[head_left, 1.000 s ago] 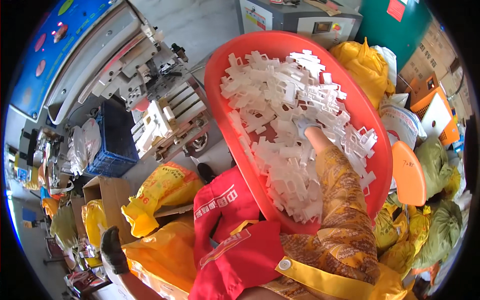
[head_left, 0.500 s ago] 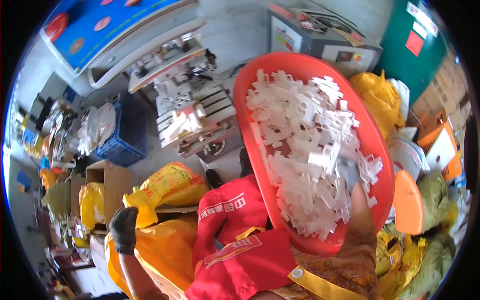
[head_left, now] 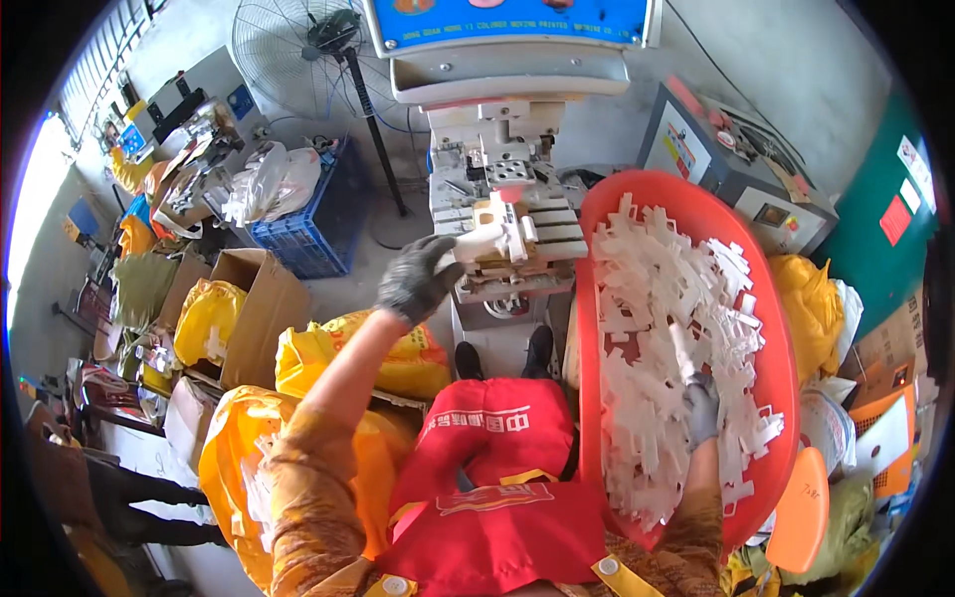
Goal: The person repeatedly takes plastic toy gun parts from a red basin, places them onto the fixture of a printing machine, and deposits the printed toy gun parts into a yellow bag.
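My left hand (head_left: 416,280), in a dark grey glove, reaches to a white plastic part (head_left: 489,239) lying on the fixture of a pad printing machine (head_left: 505,174). Its fingers are apart around the part's near left end; whether they press on it is hard to see. My right hand (head_left: 701,410), in a lighter grey glove, is down in a long red tub (head_left: 786,388) heaped with white pistol-shaped plastic parts (head_left: 637,289). Its fingers are closed on the end of one white part (head_left: 682,350), which points away from me.
Left of my lap stand an orange bag (head_left: 234,428) with white parts inside and a yellow printed sack (head_left: 398,360). Farther left are a cardboard box (head_left: 261,289), a blue crate (head_left: 313,234) and a standing fan (head_left: 333,35). An orange stool (head_left: 799,512) is beside the tub.
My view has swung left, toward the machine. My left hand has gone from above the orange bag to the fixture, its fist opening. My right hand remains in the tub, now clearly visible.
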Demonstrator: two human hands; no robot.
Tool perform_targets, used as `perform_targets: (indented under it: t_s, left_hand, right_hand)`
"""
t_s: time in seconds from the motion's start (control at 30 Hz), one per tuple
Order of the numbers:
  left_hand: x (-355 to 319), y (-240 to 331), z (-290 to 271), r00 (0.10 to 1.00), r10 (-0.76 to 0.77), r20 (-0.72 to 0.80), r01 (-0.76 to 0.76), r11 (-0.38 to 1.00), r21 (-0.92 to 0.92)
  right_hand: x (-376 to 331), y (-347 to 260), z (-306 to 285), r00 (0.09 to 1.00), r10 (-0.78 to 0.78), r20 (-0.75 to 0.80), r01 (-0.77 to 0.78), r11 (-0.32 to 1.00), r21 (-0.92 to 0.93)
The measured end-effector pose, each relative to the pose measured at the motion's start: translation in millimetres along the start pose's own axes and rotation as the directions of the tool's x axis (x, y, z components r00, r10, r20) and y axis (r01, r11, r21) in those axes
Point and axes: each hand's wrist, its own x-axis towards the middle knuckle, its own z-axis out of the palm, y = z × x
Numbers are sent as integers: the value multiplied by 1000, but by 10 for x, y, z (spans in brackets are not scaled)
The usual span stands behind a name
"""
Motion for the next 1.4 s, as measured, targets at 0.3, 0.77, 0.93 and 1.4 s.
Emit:
perform_targets:
  t_s: [0.3, 0.77, 0.93, 1.4]
  left_hand:
    - [672, 101, 141, 995, -104, -4, 97, 917, 387]
    - [-2221, -310, -2388, 857, -486, -172, 511, 845, 161]
    - [-3279, -251, -2672, 631, -729, -265, 735, 671, -97]
    - [-4040, -439, -2686, 573, -794, -202, 804, 593, -51]
  right_hand:
    - [285, -1521, 1548, 869, -237, 434, 154, 964, 219]
    - [742, -2480, 3283, 263, -325, 908, 964, 57, -259]
    - [657, -2623, 3327, 289, -252, 923, 957, 96, -274]
    - [365, -2684, 3240, 393, -143, 908, 919, 89, -384]
